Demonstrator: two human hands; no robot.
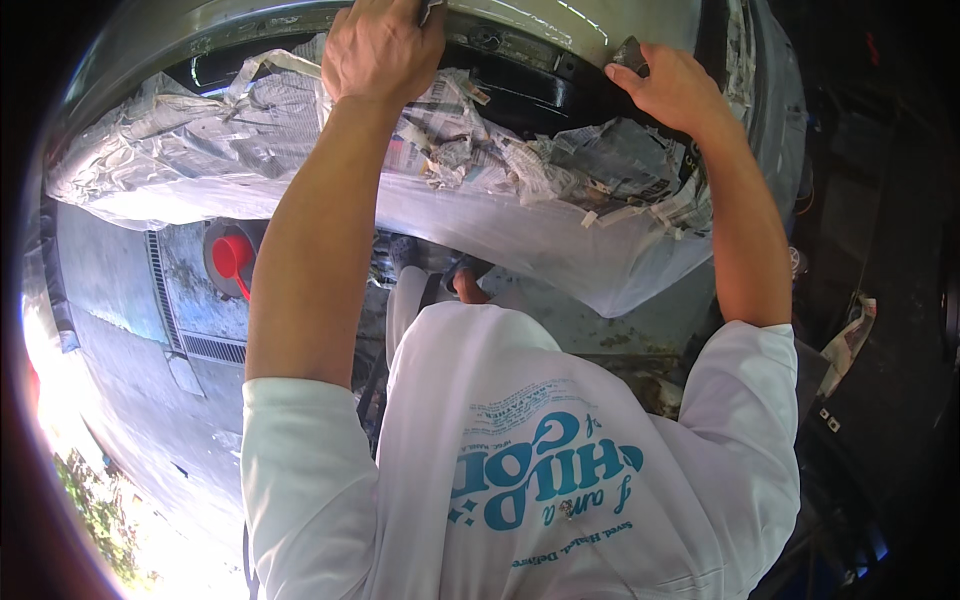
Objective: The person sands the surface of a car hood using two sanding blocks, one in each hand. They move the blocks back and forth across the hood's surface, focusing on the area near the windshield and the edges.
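At the top, my left hand [376, 58] is closed on the pale painted panel [550, 22], fingertips cut off by the frame edge; a small grey bit shows there, too hidden to name. To the right, my right hand [672, 88] pinches a small dark grey pad [628, 54] against the same panel. Between and below my hands runs a glossy black recessed strip [520, 85], bordered by crumpled masking newspaper [250, 130]. Translucent plastic sheeting [600, 255] hangs under the paper.
A red container [231, 257] sits on a dark round object at left, on grey flooring [120, 280] with a drain grate [205, 347]. My sandaled foot [470, 286] shows beneath the plastic. A torn paper strip [848, 340] lies in the dark area at right.
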